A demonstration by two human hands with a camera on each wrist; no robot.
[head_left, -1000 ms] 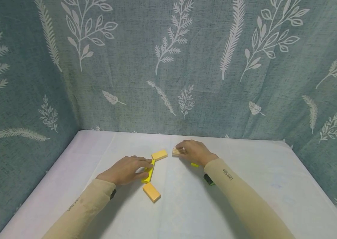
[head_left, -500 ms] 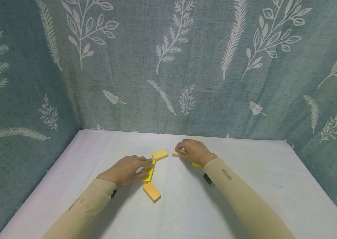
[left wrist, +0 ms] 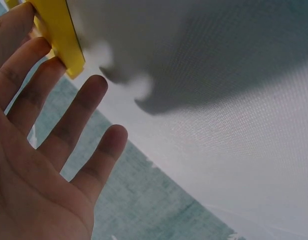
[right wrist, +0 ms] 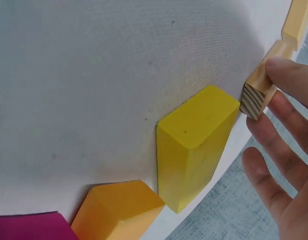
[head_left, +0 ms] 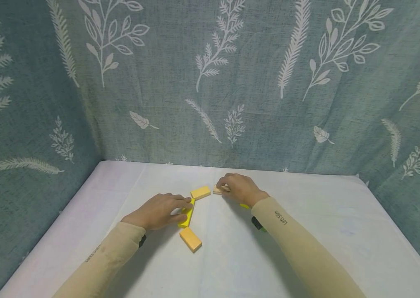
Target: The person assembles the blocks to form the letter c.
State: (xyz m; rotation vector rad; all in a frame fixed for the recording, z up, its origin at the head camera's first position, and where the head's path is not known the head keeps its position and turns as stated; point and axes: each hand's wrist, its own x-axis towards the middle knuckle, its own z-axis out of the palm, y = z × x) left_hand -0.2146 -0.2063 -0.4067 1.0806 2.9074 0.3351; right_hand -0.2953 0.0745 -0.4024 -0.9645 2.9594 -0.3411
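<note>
1. Blue-green cloth (head_left: 157,140) printed with white leaves and sprigs hangs behind the work and along both sides.
2. A white-covered table (head_left: 239,265) spreads out in front of it, and shadows of the arms fall across its surface.
3. The wooden block (right wrist: 260,80), toward the far side of the table, is small and pale, with dark stripes of grain on its end.
4. The right hand (head_left: 242,189) pinches this block, thumb on top and fingers against the side.
5. The long yellow block (left wrist: 59,35), smooth and bright, lies on the table left of the wooden one.
6. The left hand (head_left: 157,212) touches it with the fingertips, its fingers loosely spread; how firmly they press cannot be told.
7. A pale yellow block (head_left: 200,193) lies just beyond the long yellow block's far end, between it and the wooden block.
8. An orange-yellow block (head_left: 190,239) lies at the near end, set at an angle.
9. The right wrist view shows a thick yellow block (right wrist: 196,140) near the wooden one, then an orange block (right wrist: 119,207) and part of a magenta block (right wrist: 36,227), cut off by the frame.
10. In the head view, the right sleeve (head_left: 295,242) and hand cover most of that side's blocks.
</note>
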